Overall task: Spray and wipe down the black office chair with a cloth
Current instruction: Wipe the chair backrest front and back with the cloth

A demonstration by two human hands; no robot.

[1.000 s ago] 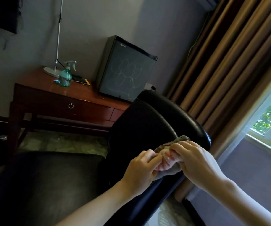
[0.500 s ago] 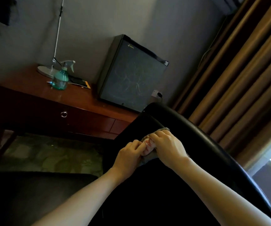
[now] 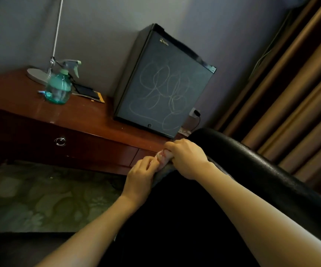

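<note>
Your right hand (image 3: 186, 158) clenches the cloth (image 3: 163, 158) from above, fingers curled over the bunched pink-and-grey wad. Your left hand (image 3: 142, 173) pinches its lower edge from the desk side. Both hands hold the one cloth and press it to the rolled top edge of the black office chair (image 3: 261, 170).

Change: a second ago the same two-hand grip sat further back along that edge. Now it's at the far end, just beside the desk (image 3: 90, 116). The grip is unchanged and the cloth is still wadded. This reads as one wipe pass along the edge about run out; the next step is probably to turn back or drop to the backrest face.

The spray bottle (image 3: 58, 87) stands upright on the desk, well apart from both hands and near the lamp base (image 3: 36, 75). A mini fridge (image 3: 163, 83) with a scribbled door is also on the desk. There is patterned carpet (image 3: 40, 199) below and brown curtains (image 3: 290, 83) to the right. The window has dropped out of view.
</note>
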